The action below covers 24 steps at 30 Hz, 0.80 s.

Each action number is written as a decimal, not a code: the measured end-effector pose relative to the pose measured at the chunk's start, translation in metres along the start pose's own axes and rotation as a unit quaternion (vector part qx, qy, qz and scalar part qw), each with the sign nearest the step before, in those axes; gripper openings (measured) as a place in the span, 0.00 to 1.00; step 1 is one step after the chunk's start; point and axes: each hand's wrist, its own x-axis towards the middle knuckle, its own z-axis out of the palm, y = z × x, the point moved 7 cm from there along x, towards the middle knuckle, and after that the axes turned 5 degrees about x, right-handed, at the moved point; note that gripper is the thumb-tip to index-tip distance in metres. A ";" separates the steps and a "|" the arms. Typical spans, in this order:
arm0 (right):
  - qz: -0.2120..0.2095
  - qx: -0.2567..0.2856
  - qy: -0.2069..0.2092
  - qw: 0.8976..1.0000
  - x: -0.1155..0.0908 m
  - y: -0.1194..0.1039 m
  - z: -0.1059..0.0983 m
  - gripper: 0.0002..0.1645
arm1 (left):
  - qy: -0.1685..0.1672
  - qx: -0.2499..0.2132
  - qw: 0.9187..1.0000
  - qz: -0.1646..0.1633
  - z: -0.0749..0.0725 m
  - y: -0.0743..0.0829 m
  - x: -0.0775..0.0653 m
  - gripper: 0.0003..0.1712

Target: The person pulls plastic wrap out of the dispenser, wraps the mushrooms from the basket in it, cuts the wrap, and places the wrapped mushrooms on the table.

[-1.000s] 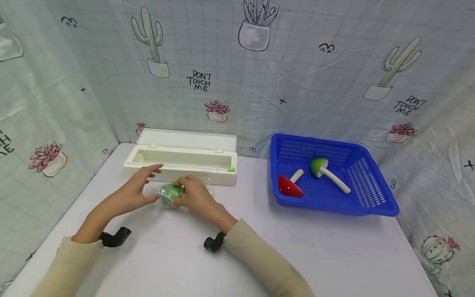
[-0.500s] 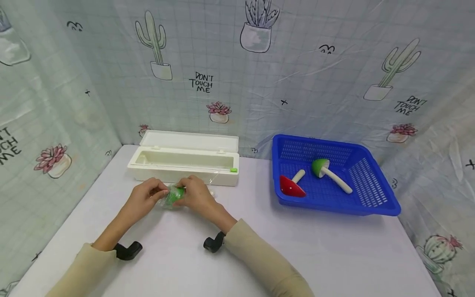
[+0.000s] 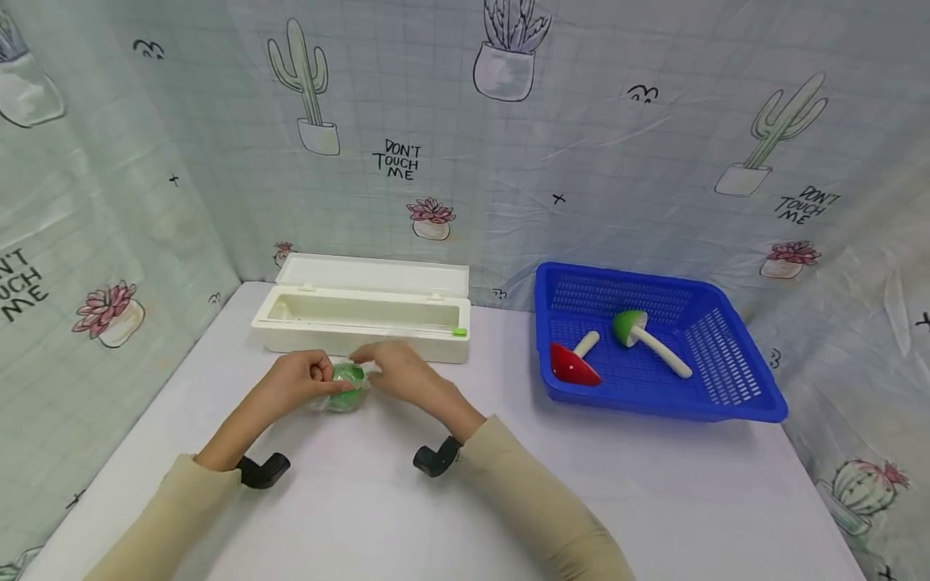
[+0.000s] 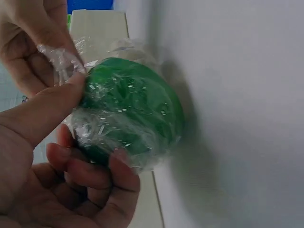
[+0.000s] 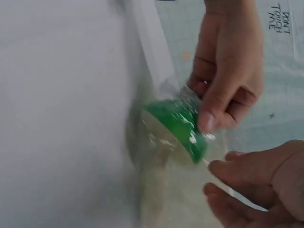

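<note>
A green-capped toy mushroom (image 3: 349,399), wrapped in clear cling film (image 4: 135,135), is just above the white table in front of the box. My left hand (image 3: 296,381) grips the film-covered cap with thumb and fingers. In the right wrist view, the cap's pale underside (image 5: 166,142) shows blurred through film. My right hand (image 3: 408,375) is close beside the cap on its right. Its thumb and fingertips stand slightly apart in the right wrist view, with no object seen between them. Loose film (image 4: 61,61) bunches between the two hands.
Behind the hands stands a long white cling film box (image 3: 436,349), its lid (image 3: 378,273) raised, with a green slider (image 3: 459,332) on the front edge. At right, a blue basket (image 3: 654,407) holds a red toy mushroom (image 3: 574,367) and a green one (image 3: 657,351).
The left hand has closed in and now grips the wrapped mushroom. The right hand has let go of the cap and shifted slightly off it, blurred by motion.
</note>
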 end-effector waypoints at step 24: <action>0.019 0.049 0.102 0.993 -0.014 0.033 -0.061 0.04 | 0.073 0.113 0.978 0.158 -0.001 0.028 -0.012 0.27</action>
